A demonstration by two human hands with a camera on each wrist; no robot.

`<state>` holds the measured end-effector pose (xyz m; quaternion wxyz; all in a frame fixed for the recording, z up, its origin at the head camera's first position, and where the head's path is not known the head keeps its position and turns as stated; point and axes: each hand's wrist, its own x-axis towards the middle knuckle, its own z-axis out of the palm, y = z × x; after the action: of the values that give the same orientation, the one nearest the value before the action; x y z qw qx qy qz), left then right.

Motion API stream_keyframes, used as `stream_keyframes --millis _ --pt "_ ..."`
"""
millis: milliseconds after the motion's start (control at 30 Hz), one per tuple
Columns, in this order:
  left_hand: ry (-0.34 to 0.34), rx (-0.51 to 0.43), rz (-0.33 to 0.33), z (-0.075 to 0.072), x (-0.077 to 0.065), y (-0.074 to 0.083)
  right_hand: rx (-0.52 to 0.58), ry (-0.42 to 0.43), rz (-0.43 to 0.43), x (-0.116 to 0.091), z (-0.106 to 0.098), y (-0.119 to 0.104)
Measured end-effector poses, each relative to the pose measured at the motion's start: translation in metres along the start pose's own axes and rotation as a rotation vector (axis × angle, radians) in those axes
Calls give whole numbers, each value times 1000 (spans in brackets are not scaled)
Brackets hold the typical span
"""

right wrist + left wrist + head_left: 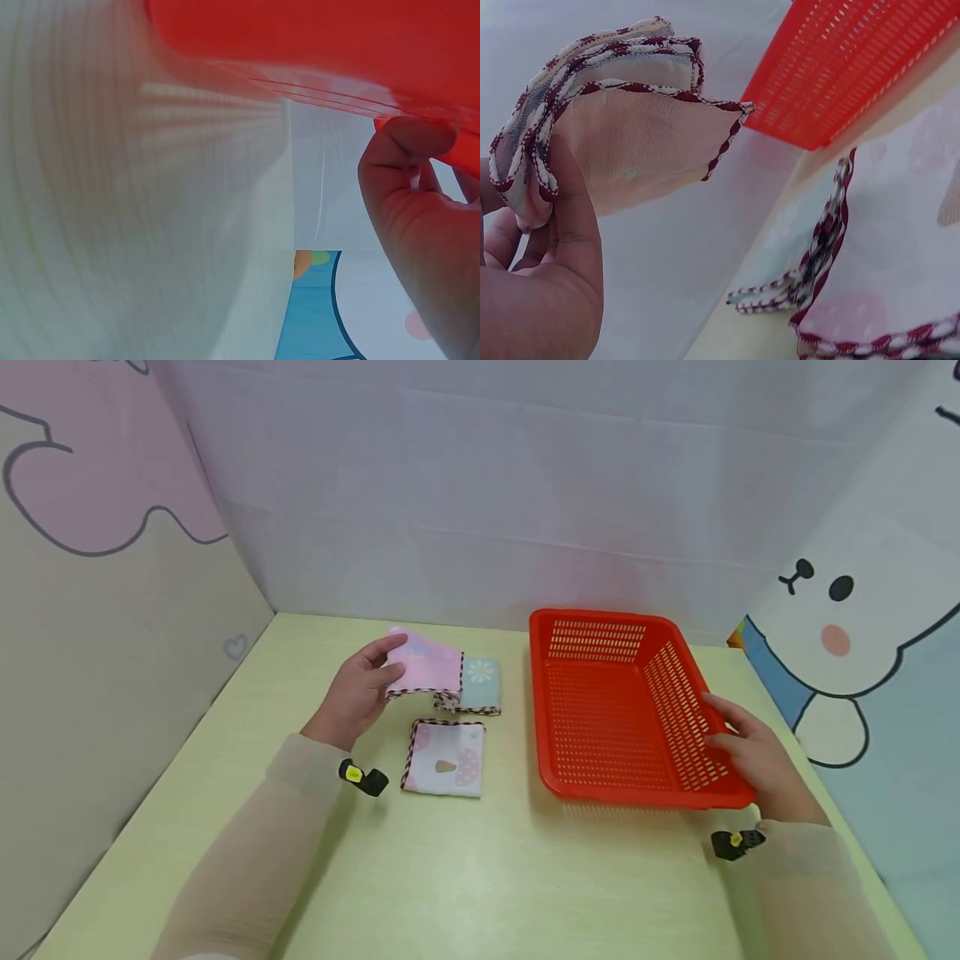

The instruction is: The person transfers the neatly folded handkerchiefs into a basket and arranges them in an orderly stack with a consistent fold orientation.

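Evidently, left hand [357, 695], left of centre, pinches pink cloth [429, 668] | probably soft, light; best held by folded edge | right hand [761, 770], lower right, grips red basket [603, 718], likely light, semi-stiff.

In the head view, the pink cloth [426, 667] hides part of the green cloth [482, 687]. Picture edges crop the red basket [847, 67], left hand [547, 277] and right hand [427, 210] in the wrist views.
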<state>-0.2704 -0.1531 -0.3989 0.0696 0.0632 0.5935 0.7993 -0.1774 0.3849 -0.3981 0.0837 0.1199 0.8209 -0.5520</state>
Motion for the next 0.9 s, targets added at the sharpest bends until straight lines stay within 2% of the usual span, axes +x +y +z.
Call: stream_keyframes --millis 200,400,500,767,900 --pt "-48 -34 35 22 -4 1 18 2 21 2 2 1" --pt "-100 -70 47 40 -9 -1 37 -4 -5 3 0 2" --pt "-102 -74 50 48 -9 -4 44 -6 -4 5 0 2" --pt "-47 -149 91 75 -8 -13 61 -9 3 5 0 2" --pt "-57 -170 91 86 -6 -15 44 -3 -1 5 0 2"
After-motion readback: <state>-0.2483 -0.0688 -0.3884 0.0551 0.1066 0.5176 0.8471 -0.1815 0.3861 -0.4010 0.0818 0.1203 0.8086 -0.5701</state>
